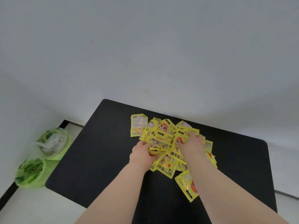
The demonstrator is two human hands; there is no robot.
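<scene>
Gathering the pile of yellow packets (163, 143) looks like the step in hand, since both hands are dug into it. The pile lies on the black tabletop (97, 159), between and under the two grips. The left grip (142, 152) curls its fingers round packets at the pile's left edge. The right grip (192, 146) lies on top, fingers hooked down over packets at the far side. Both are gripping packets, neither is open.

To do it well, draw both grips toward each other and keep the palms low on the tabletop so thin packets do not slip under. The wrappers look slick, so squeeze from the sides rather than pinch from above.

A loose packet (187, 185) lies behind the right grip, beside the forearm and apart from the pile, and probably needs its own pickup. A face-down packet (139, 125) sits beyond the left grip, at the pile's far left edge. Well left of the left grip, off the tabletop, two green bags (43, 157) stand on the floor.
</scene>
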